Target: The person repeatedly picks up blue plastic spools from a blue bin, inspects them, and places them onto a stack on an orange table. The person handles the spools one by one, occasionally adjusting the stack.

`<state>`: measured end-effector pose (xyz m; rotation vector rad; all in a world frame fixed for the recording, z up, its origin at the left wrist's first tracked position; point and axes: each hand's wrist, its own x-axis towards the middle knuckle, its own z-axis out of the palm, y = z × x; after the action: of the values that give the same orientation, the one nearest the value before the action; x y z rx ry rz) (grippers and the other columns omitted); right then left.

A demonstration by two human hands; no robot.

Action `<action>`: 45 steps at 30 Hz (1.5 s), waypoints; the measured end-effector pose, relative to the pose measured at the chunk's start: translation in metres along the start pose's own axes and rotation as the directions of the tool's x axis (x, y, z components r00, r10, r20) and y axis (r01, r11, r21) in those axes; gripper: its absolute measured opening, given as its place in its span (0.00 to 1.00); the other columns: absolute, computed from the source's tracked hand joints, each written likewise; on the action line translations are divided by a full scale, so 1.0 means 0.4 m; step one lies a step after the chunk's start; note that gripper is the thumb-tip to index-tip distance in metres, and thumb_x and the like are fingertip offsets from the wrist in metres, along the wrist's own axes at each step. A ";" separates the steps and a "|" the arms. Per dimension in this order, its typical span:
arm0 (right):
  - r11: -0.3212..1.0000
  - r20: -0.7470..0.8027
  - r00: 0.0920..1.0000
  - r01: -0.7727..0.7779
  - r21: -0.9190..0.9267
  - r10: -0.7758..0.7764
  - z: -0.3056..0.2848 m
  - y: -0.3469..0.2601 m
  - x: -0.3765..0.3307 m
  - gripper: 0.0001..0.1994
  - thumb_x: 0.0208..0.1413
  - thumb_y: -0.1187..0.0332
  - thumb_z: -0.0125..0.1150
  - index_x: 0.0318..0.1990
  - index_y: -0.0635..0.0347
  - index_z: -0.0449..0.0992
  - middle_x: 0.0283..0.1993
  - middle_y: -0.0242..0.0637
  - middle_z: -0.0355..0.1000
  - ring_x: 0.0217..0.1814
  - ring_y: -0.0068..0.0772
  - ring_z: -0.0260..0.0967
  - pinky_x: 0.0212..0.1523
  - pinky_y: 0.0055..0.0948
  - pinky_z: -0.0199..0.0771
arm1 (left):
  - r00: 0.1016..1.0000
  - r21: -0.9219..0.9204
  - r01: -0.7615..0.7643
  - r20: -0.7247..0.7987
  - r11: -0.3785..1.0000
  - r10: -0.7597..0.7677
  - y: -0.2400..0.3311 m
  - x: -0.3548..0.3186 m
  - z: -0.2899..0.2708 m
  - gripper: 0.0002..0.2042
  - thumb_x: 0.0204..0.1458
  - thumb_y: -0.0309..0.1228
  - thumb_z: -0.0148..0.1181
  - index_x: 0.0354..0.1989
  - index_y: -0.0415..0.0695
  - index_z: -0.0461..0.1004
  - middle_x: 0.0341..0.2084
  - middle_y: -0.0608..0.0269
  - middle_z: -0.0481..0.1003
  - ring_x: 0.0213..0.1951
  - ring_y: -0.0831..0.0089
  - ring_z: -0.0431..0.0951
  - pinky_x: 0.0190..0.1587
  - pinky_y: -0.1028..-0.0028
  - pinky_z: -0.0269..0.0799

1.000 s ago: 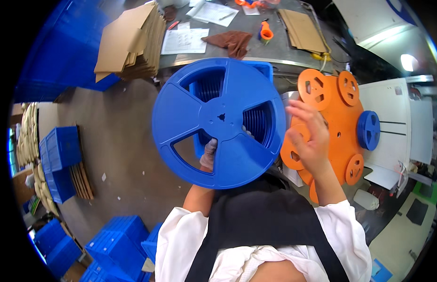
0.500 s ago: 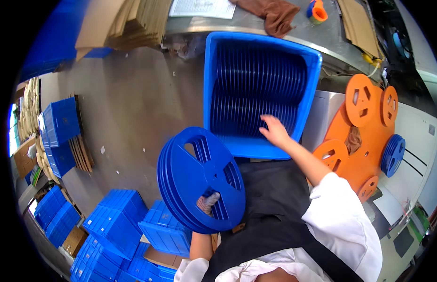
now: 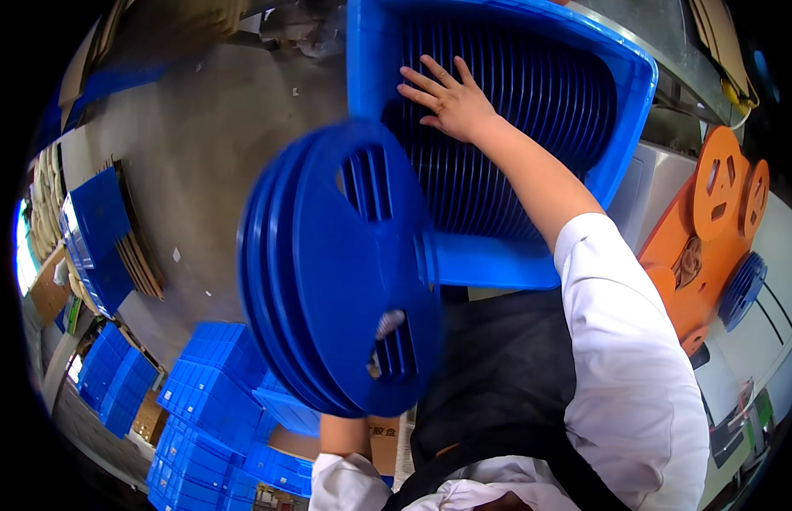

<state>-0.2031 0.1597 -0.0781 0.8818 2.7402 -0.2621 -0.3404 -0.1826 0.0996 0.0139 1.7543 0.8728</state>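
Note:
Several blue plastic reels (image 3: 345, 281), stacked face to face and tilted, are in my left hand (image 3: 390, 324). Its fingers show only through a slot in the front reel, and they seem covered in something pale; the rest is behind the stack. My right hand (image 3: 460, 106) lies spread, palm down, over two rows of blue reels (image 3: 549, 94) standing on edge in a deep blue bin (image 3: 498, 262). It is at the far row's left end, and whether it touches a reel I cannot tell. The held stack overlaps the bin's near left corner in view.
Right of the bin stands an orange fixture (image 3: 668, 226) with orange discs and a few blue reels (image 3: 743, 289). A metal table (image 3: 660, 51) runs behind the bin. Blue crates (image 3: 204, 375) are piled at lower left, and more crates (image 3: 102, 213) stand farther left.
My right hand has moved from the near row to the far left of the bin, its fingers spreading. The held reels now look larger and nearer, and the view has shifted toward the bin.

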 end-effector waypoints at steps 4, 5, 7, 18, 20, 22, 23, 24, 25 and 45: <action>0.998 -0.018 1.000 -0.003 0.056 0.004 0.019 0.029 -0.033 0.32 0.61 0.45 0.49 0.71 0.22 0.45 0.78 0.15 0.34 0.80 0.32 0.24 0.75 0.57 0.27 | 0.986 0.082 -0.162 0.042 0.983 0.159 0.155 0.139 0.069 0.35 0.44 0.47 0.71 0.58 0.41 0.68 0.48 0.54 0.75 0.51 0.60 0.75 0.56 0.60 0.71; 0.997 -0.016 1.000 -0.011 0.071 0.012 0.017 0.034 -0.039 0.32 0.60 0.44 0.50 0.71 0.23 0.47 0.77 0.15 0.35 0.80 0.32 0.24 0.75 0.57 0.27 | 0.980 0.107 -0.197 0.054 0.974 0.193 0.200 0.172 0.093 0.36 0.44 0.48 0.71 0.58 0.41 0.68 0.48 0.54 0.75 0.52 0.60 0.75 0.56 0.60 0.71; 0.993 -0.041 0.999 -0.021 0.112 0.026 0.025 0.040 -0.046 0.32 0.59 0.45 0.53 0.70 0.23 0.50 0.77 0.14 0.37 0.80 0.31 0.25 0.75 0.57 0.26 | 0.962 0.150 -0.270 0.085 0.951 0.259 0.274 0.229 0.143 0.36 0.43 0.48 0.71 0.58 0.40 0.68 0.49 0.54 0.75 0.52 0.60 0.75 0.56 0.60 0.71; 0.969 -0.206 0.977 0.002 0.246 0.050 0.061 0.058 -0.056 0.34 0.52 0.50 0.64 0.67 0.27 0.58 0.75 0.15 0.45 0.79 0.31 0.32 0.76 0.55 0.30 | 0.924 0.381 -0.382 0.152 0.842 0.350 0.400 0.398 0.292 0.37 0.42 0.48 0.72 0.58 0.39 0.68 0.49 0.52 0.75 0.53 0.58 0.74 0.56 0.58 0.71; 0.969 -0.213 0.976 0.008 0.245 0.046 0.063 0.059 -0.057 0.35 0.52 0.50 0.64 0.67 0.27 0.58 0.75 0.15 0.45 0.79 0.31 0.32 0.76 0.55 0.30 | 0.924 0.405 -0.381 0.159 0.831 0.346 0.406 0.417 0.306 0.37 0.42 0.49 0.72 0.58 0.39 0.68 0.49 0.51 0.75 0.53 0.57 0.74 0.56 0.58 0.71; 0.967 -0.228 0.973 0.017 0.254 0.042 0.067 0.058 -0.055 0.35 0.52 0.50 0.64 0.68 0.26 0.57 0.75 0.15 0.45 0.79 0.31 0.33 0.76 0.53 0.30 | 0.924 0.421 -0.382 0.164 0.822 0.345 0.413 0.432 0.319 0.38 0.42 0.49 0.72 0.58 0.39 0.68 0.49 0.51 0.75 0.53 0.57 0.74 0.57 0.57 0.71; 0.964 -0.239 0.970 0.027 0.266 0.039 0.069 0.059 -0.055 0.36 0.52 0.50 0.65 0.68 0.27 0.56 0.75 0.15 0.45 0.79 0.31 0.34 0.76 0.53 0.31 | 0.925 0.427 -0.380 0.164 0.820 0.343 0.416 0.436 0.322 0.38 0.42 0.49 0.73 0.58 0.39 0.68 0.49 0.51 0.75 0.53 0.57 0.74 0.57 0.57 0.71; 0.960 -0.250 0.968 0.037 0.277 0.035 0.071 0.059 -0.055 0.36 0.52 0.50 0.65 0.69 0.28 0.56 0.75 0.16 0.45 0.79 0.31 0.34 0.76 0.52 0.31 | 0.926 0.430 -0.378 0.167 0.820 0.340 0.418 0.440 0.324 0.38 0.42 0.49 0.73 0.58 0.39 0.68 0.49 0.51 0.75 0.53 0.57 0.74 0.57 0.57 0.71; 0.959 -0.260 0.964 0.027 0.283 0.050 0.075 0.061 -0.057 0.38 0.52 0.50 0.65 0.69 0.30 0.54 0.75 0.17 0.45 0.79 0.31 0.34 0.77 0.51 0.31 | 0.926 0.432 -0.377 0.169 0.819 0.337 0.419 0.445 0.328 0.38 0.42 0.49 0.73 0.58 0.38 0.68 0.49 0.51 0.75 0.53 0.57 0.74 0.57 0.57 0.71; 0.990 -0.163 0.983 -0.062 0.124 0.082 0.068 0.055 -0.061 0.39 0.57 0.42 0.55 0.73 0.34 0.44 0.77 0.19 0.37 0.80 0.30 0.29 0.77 0.45 0.30 | 0.947 0.292 -0.287 0.226 0.912 0.226 0.403 0.469 0.306 0.40 0.43 0.50 0.72 0.62 0.41 0.64 0.54 0.50 0.72 0.55 0.57 0.73 0.57 0.59 0.71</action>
<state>-0.1661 0.1573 -0.0989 1.0777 2.8632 -0.3547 -0.3745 0.0802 0.0219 0.5399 1.7202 0.7346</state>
